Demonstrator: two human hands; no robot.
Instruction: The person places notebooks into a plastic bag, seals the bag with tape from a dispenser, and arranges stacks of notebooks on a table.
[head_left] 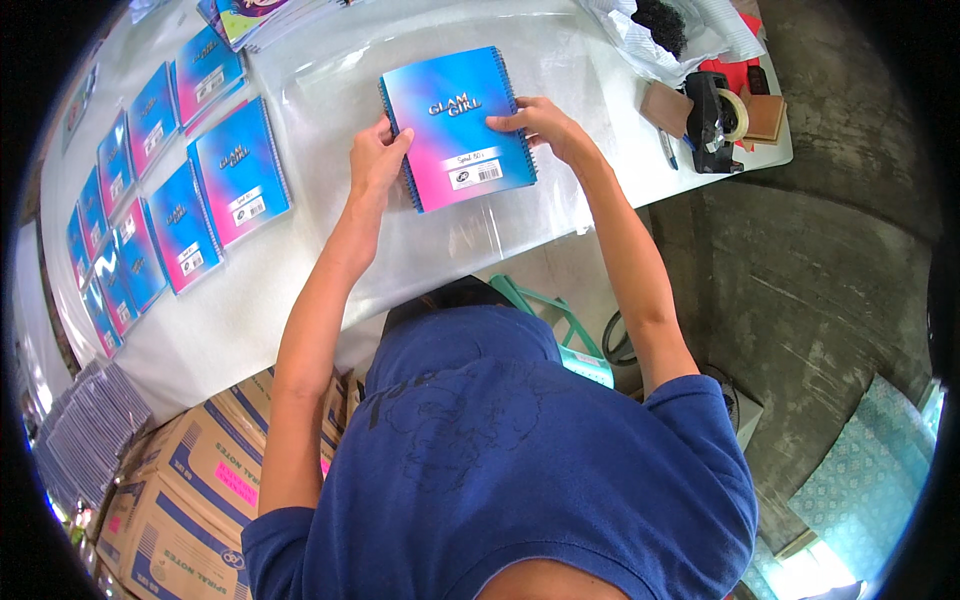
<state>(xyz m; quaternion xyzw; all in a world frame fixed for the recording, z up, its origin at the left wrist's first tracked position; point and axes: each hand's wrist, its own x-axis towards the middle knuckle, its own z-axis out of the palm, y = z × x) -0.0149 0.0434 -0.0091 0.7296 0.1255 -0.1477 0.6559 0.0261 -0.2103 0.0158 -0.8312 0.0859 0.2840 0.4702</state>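
A blue-and-pink spiral notebook (440,150) lies in front of me, cover up and slightly turned. Wire coils show along both its left and right sides, so it looks like a small stack of notebooks with the top one covering the rest. My left hand (378,160) is closed on the left edge, thumb at the coil. At the right edge my right hand (548,130) grips too, its thumb lying on the cover and its fingers partly hidden along the side. Beneath the notebooks a clear plastic sheet (330,85) covers part of the white table (250,320).
Rows of similar notebooks (238,170) fill the table's left side. Toward the right corner are a black tape dispenser (710,135), a pen (668,150) and a crumpled white plastic bag (610,25). Cardboard boxes (190,470) and a tall notebook stack (90,435) stand at lower left.
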